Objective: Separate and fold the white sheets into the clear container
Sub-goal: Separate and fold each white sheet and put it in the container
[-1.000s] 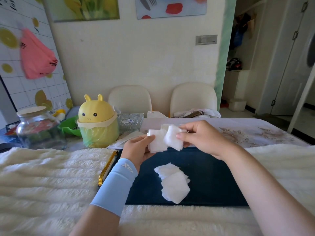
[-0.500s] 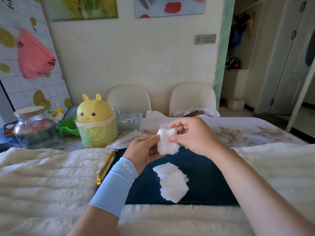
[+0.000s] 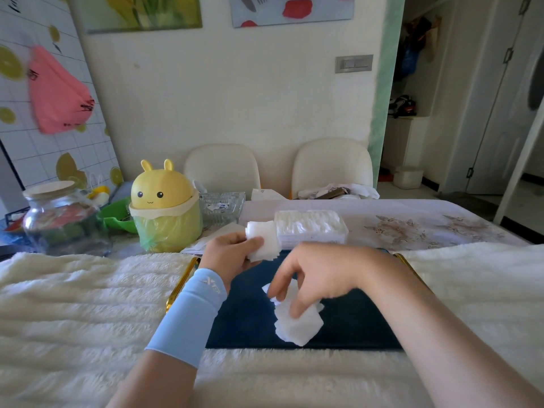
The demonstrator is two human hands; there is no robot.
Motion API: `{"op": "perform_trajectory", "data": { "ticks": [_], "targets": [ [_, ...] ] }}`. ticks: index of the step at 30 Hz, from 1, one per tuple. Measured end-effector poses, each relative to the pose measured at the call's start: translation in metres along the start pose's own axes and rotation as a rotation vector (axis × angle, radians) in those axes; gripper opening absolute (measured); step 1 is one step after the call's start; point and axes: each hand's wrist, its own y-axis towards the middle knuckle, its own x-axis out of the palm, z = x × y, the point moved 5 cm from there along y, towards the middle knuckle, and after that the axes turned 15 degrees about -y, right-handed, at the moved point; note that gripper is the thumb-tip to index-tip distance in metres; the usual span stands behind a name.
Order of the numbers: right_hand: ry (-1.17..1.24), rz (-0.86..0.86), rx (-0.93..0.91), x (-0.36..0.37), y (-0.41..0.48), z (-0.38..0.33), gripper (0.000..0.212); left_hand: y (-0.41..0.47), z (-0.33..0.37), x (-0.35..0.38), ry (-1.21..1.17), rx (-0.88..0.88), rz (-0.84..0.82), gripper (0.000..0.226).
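The table wears a fluffy cream cover [image 3: 73, 304], with a dark blue mat [image 3: 353, 319] laid in its middle and a gold edge [image 3: 179, 285] showing on the mat's left side. Farther back lies a floral tablecloth [image 3: 412, 228], and on it the clear container [image 3: 312, 228], packed with white sheets, just beyond the mat.

The left hand [image 3: 232, 251] is raised above the mat's far edge and grips a small stack of white sheets [image 3: 263, 241] between thumb and fingers. The right hand [image 3: 312, 278] reaches down with fingers curved, their tips on a loose pile of sheets [image 3: 297, 325] on the mat; I cannot tell whether they pinch one or only press.

To the left crowd a yellow bunny bin [image 3: 164, 207], a glass jar [image 3: 59, 219] and a green bowl [image 3: 117, 213]. Two cream chairs [image 3: 222, 169] stand against the wall behind. The mat's right half and the cover on either side lie free, and a doorway [image 3: 412, 113] opens to the right.
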Motion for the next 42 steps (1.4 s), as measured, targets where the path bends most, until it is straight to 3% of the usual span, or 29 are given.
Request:
{"op": "perform_trajectory", "data": {
  "ticks": [3, 7, 12, 18, 22, 24, 29, 34, 40, 42],
  "targets": [
    [-0.069, -0.029, 0.029, 0.011, 0.009, -0.002, 0.032, -0.003, -0.001, 0.005, 0.025, 0.012, -0.021, 0.009],
    [0.121, 0.134, 0.052, -0.003, 0.007, 0.012, 0.011, -0.003, 0.0, 0.006, 0.013, 0.015, -0.017, 0.009],
    [0.527, 0.481, 0.096, -0.02, 0.0, 0.039, 0.009, -0.003, -0.001, 0.007, -0.044, -0.007, 0.007, 0.009],
    [0.525, 0.526, 0.217, -0.019, 0.0, 0.057, 0.008, -0.004, 0.003, 0.007, -0.122, -0.02, 0.061, 0.008],
    [0.855, 0.7, 0.178, -0.032, -0.005, 0.058, 0.012, -0.009, 0.005, 0.012, -0.192, -0.048, 0.006, 0.017],
    [0.909, 0.761, 0.179, -0.034, -0.004, 0.055, 0.011, -0.014, 0.005, 0.021, -0.222, -0.089, -0.08, 0.023],
    [0.778, 0.817, 0.25, -0.03, 0.001, 0.049, 0.012, -0.026, 0.006, 0.038, -0.243, -0.135, -0.225, 0.018],
    [0.674, 0.865, 0.285, -0.03, 0.001, 0.051, 0.012, -0.028, 0.008, 0.04, -0.218, -0.118, -0.245, 0.023],
    [0.63, 0.864, 0.326, -0.026, 0.004, 0.048, 0.012, -0.029, 0.009, 0.043, -0.126, -0.154, -0.339, 0.046],
    [0.508, 0.877, 0.357, -0.027, 0.004, 0.047, 0.012, -0.025, 0.008, 0.038, -0.056, -0.114, -0.301, 0.037]
  ]
}}
